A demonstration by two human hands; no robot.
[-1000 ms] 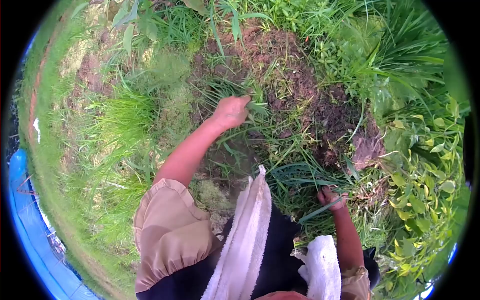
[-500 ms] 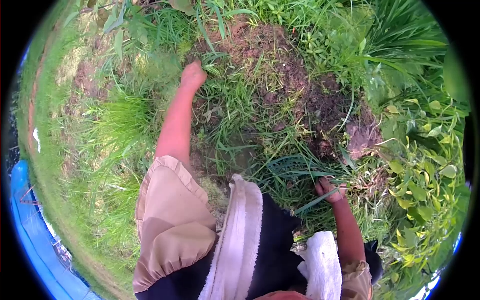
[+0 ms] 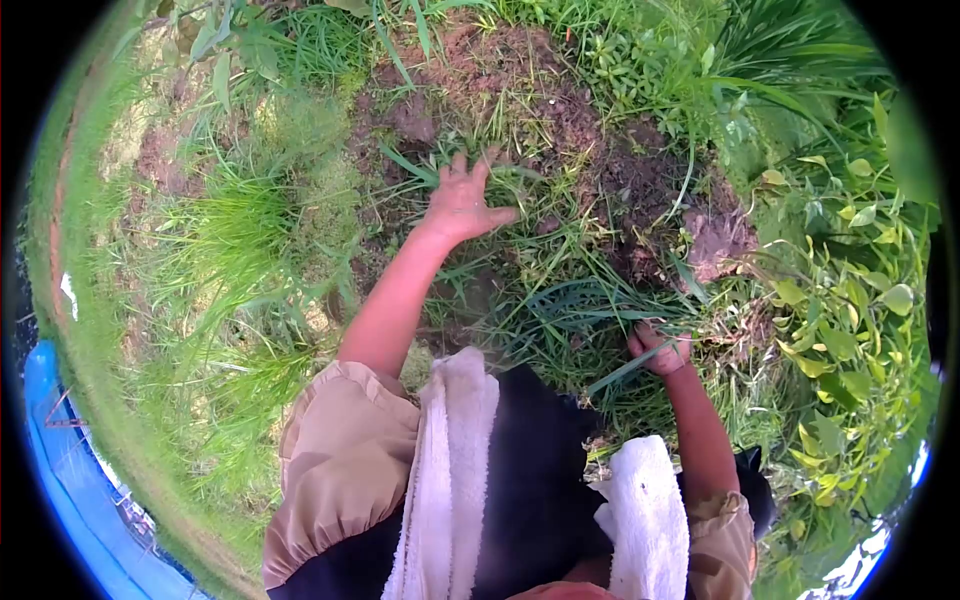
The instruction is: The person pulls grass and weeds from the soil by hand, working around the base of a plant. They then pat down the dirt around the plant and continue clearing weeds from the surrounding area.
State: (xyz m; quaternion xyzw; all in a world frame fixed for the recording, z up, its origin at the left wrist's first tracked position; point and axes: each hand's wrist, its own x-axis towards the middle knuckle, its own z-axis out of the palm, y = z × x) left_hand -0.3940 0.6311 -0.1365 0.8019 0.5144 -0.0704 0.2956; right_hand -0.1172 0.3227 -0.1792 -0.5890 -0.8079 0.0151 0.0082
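Observation:
My left hand (image 3: pixel 463 203) is spread with its fingers apart over loose cut grass (image 3: pixel 470 260), beside a patch of dark bare soil (image 3: pixel 640 175). To the lower right, my right hand (image 3: pixel 660 349) is closed around long green grass blades (image 3: pixel 590 305), which stretch to the left of it. Part of the right hand's fingers is hidden by the blades.
A leafy plant with yellowish leaves (image 3: pixel 850 330) stands at the right. Tall grass tufts (image 3: pixel 240 235) grow at the left. A blue sheet (image 3: pixel 75 480) lies at the far lower left. A white towel (image 3: pixel 455 450) hangs over my front.
My left hand has moved right and slightly down, from closed to spread open over the cut grass. My right hand stays at nearly the same spot on the blades.

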